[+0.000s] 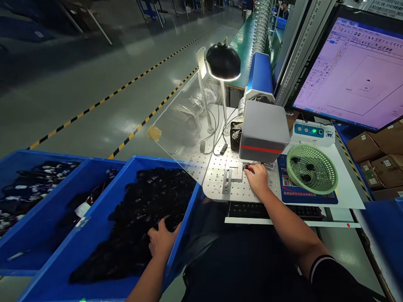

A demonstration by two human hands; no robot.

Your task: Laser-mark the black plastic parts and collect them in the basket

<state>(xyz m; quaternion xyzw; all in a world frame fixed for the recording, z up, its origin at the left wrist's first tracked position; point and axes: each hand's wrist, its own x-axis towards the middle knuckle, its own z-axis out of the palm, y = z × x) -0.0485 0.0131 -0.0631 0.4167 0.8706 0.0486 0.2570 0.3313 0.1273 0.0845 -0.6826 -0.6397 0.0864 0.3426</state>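
Observation:
My left hand (163,241) reaches into a large blue bin of black parts (138,218), its fingers spread over the pile near the bin's right wall. On the perforated metal plate (210,180), under the grey machine head (264,130), my right hand (258,178) has its fingers closed around a small red and black piece (247,167). That piece is at a fixture beside a metal bracket (227,180). A green basket (311,169) holding several black parts stands on a blue mat to the right of my right hand.
A lit black lamp (223,63) and a clear sheet (182,121) stand behind the plate. A monitor (355,71) hangs at the upper right. Below the plate lies a keyboard (248,209). Blue bins (19,251) with cables are at the left, cardboard boxes (365,147) at the right.

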